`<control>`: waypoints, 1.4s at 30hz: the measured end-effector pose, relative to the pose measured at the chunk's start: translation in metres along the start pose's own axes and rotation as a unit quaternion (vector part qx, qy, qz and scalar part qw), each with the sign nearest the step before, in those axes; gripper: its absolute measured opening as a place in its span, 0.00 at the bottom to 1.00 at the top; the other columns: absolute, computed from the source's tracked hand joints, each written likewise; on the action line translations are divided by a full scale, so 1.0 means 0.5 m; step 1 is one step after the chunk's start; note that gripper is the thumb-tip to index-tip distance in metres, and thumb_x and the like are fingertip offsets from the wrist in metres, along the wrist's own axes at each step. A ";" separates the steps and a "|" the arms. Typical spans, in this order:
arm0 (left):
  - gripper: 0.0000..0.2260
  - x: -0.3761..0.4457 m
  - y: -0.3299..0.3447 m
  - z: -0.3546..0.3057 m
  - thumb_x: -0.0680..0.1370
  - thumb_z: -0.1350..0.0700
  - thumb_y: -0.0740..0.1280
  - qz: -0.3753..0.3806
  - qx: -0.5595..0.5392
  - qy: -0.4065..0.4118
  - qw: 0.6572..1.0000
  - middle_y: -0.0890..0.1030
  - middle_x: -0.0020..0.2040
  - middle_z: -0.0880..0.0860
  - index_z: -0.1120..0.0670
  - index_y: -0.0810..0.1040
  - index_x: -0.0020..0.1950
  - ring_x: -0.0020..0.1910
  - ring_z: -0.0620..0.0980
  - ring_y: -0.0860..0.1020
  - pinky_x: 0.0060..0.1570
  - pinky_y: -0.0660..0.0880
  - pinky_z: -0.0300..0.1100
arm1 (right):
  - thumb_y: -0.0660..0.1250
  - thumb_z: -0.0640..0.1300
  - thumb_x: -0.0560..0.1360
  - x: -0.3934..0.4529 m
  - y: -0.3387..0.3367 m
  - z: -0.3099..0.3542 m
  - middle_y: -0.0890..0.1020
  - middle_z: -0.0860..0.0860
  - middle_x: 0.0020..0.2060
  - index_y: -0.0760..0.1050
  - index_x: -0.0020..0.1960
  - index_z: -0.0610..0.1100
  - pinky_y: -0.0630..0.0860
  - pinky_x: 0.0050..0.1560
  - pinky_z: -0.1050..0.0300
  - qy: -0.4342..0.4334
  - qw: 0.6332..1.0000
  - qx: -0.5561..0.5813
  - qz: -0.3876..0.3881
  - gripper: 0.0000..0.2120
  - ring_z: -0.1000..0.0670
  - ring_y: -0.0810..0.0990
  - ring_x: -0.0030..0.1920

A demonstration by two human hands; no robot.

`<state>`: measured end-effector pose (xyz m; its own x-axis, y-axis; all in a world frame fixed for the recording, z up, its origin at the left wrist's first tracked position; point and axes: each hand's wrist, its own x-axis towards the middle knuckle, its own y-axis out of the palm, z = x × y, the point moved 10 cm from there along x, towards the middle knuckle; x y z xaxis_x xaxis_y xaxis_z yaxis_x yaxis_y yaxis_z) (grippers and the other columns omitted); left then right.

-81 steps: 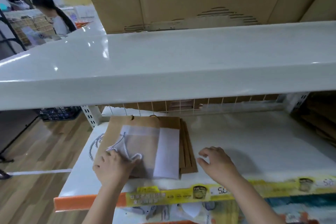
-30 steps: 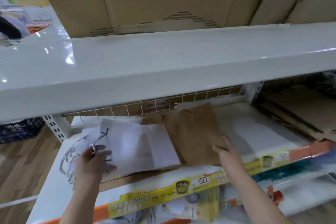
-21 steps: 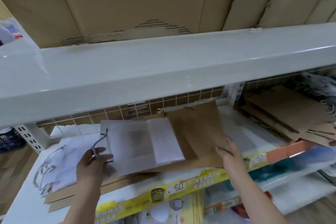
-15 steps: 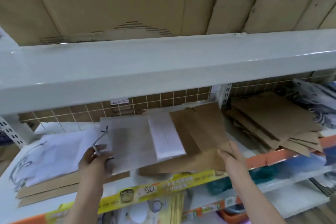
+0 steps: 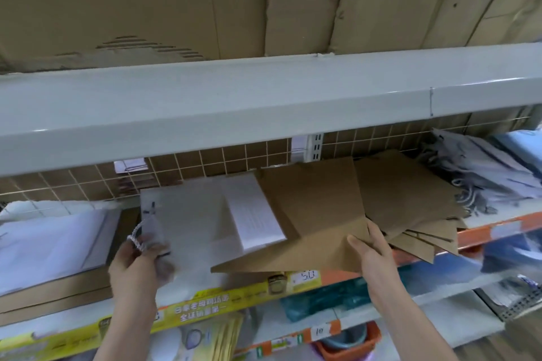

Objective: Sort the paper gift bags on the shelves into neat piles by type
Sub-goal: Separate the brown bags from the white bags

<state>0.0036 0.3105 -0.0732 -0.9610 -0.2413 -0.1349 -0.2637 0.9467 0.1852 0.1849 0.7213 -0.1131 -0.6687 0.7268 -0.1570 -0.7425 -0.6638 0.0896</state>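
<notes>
Two hands carry one mixed bundle above the shelf edge (image 5: 484, 231): the left hand (image 5: 137, 267) is closed round the cord handle and corner of the white bag (image 5: 190, 223), and the right hand (image 5: 371, 255) pinches the lower corner of the brown bags (image 5: 316, 214) beneath it. A brown pile (image 5: 410, 202) lies just to the right. Being held only at corners, the flat bags could be fanned apart or dropped if the bundle is tilted.
</notes>
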 end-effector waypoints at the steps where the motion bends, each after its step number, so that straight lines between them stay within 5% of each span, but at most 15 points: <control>1: 0.12 -0.001 0.020 -0.001 0.72 0.70 0.66 0.004 -0.003 -0.001 1.000 0.80 0.35 0.51 0.52 0.78 0.44 0.23 0.43 0.76 0.21 0.71 0.32 | 0.65 0.38 0.78 0.009 -0.010 0.000 0.80 0.59 0.55 0.76 0.51 0.68 0.73 0.62 0.49 0.006 1.000 0.004 -0.005 0.21 0.52 0.77 0.58; 6: 0.15 0.011 0.131 0.003 0.75 0.72 0.63 0.042 -0.014 -0.002 0.999 0.79 0.24 0.44 0.52 0.76 0.41 0.20 0.40 0.75 0.19 0.69 0.31 | 0.66 0.39 0.77 0.057 -0.068 0.010 0.76 0.64 0.49 0.71 0.57 0.63 0.73 0.48 0.59 0.016 0.999 0.012 -0.043 0.19 0.59 0.75 0.50; 8: 0.15 0.016 0.175 0.005 0.74 0.73 0.63 0.052 -0.018 -0.002 0.998 0.78 0.23 0.45 0.52 0.75 0.40 0.18 0.40 0.73 0.17 0.68 0.31 | 0.67 0.39 0.77 0.079 -0.098 0.021 0.77 0.63 0.49 0.70 0.63 0.61 0.75 0.52 0.55 0.024 0.998 0.011 -0.059 0.21 0.56 0.76 0.51; 12: 0.14 0.015 0.251 0.008 0.74 0.72 0.62 0.081 -0.019 0.007 0.997 0.78 0.23 0.45 0.52 0.74 0.40 0.16 0.41 0.72 0.18 0.66 0.29 | 0.67 0.39 0.76 0.114 -0.148 0.036 0.80 0.57 0.47 0.75 0.47 0.64 0.77 0.44 0.53 0.046 0.996 0.021 -0.075 0.18 0.49 0.79 0.50; 16: 0.13 0.007 0.302 0.024 0.74 0.72 0.62 0.101 -0.012 0.008 0.995 0.80 0.25 0.45 0.54 0.74 0.42 0.17 0.42 0.73 0.19 0.65 0.28 | 0.67 0.37 0.75 0.150 -0.203 0.037 0.81 0.54 0.47 0.76 0.45 0.62 0.79 0.40 0.52 0.062 0.992 0.048 -0.098 0.18 0.48 0.80 0.48; 22: 0.14 -0.039 0.353 0.061 0.73 0.73 0.61 0.075 -0.003 0.000 0.997 0.79 0.24 0.48 0.54 0.74 0.41 0.15 0.43 0.71 0.16 0.64 0.29 | 0.67 0.37 0.75 0.228 -0.305 0.028 0.80 0.55 0.47 0.69 0.57 0.60 0.79 0.43 0.49 0.080 0.988 0.057 -0.119 0.20 0.47 0.80 0.50; 26: 0.15 -0.101 0.392 0.115 0.76 0.72 0.60 0.044 -0.011 -0.037 0.998 0.78 0.23 0.47 0.52 0.72 0.41 0.15 0.40 0.71 0.15 0.64 0.29 | 0.66 0.38 0.77 0.278 -0.374 0.017 0.78 0.51 0.50 0.69 0.60 0.55 0.80 0.32 0.55 0.107 0.989 0.029 -0.097 0.17 0.44 0.79 0.51; 29: 0.15 -0.181 0.414 0.145 0.76 0.71 0.61 0.019 -0.011 -0.037 0.999 0.78 0.23 0.43 0.50 0.74 0.41 0.19 0.39 0.74 0.18 0.68 0.30 | 0.65 0.37 0.77 0.313 -0.424 0.030 0.80 0.51 0.47 0.69 0.60 0.48 0.78 0.39 0.52 0.093 0.993 -0.011 -0.076 0.14 0.47 0.79 0.46; 32: 0.16 -0.258 0.433 0.160 0.75 0.72 0.61 -0.003 -0.013 -0.033 0.999 0.79 0.24 0.43 0.49 0.74 0.42 0.22 0.37 0.76 0.19 0.70 0.30 | 0.68 0.39 0.76 0.347 -0.474 0.067 0.78 0.44 0.57 0.66 0.68 0.43 0.76 0.57 0.43 0.055 0.986 -0.134 -0.079 0.23 0.42 0.78 0.54; 35: 0.16 -0.322 0.441 0.176 0.76 0.71 0.61 -0.031 -0.004 -0.027 0.999 0.81 0.30 0.48 0.49 0.75 0.43 0.24 0.39 0.78 0.20 0.72 0.32 | 0.71 0.42 0.74 0.369 -0.496 0.109 0.78 0.42 0.58 0.66 0.67 0.42 0.73 0.57 0.49 -0.013 0.965 -0.251 -0.076 0.25 0.41 0.77 0.57; 39: 0.12 -0.374 0.448 0.194 0.76 0.70 0.63 -0.058 0.003 -0.029 0.998 0.79 0.41 0.56 0.55 0.76 0.51 0.32 0.50 0.78 0.20 0.72 0.34 | 0.70 0.39 0.73 0.396 -0.479 0.118 0.72 0.38 0.64 0.71 0.64 0.38 0.69 0.62 0.50 -0.068 0.913 -0.402 -0.017 0.21 0.37 0.72 0.62; 42: 0.13 -0.382 0.465 0.188 0.74 0.71 0.65 -0.067 0.017 -0.020 0.997 0.78 0.40 0.56 0.55 0.75 0.53 0.26 0.49 0.76 0.19 0.72 0.35 | 0.68 0.41 0.73 0.406 -0.451 0.120 0.68 0.39 0.69 0.73 0.66 0.41 0.61 0.70 0.48 -0.143 0.846 -0.513 0.028 0.21 0.38 0.65 0.69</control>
<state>0.1336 0.5969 -0.0959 -0.9131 -0.3581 -0.1950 -0.3861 0.9132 0.1308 0.2142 1.0291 -0.1061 -0.7928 0.6046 0.0777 -0.3835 -0.3957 -0.8345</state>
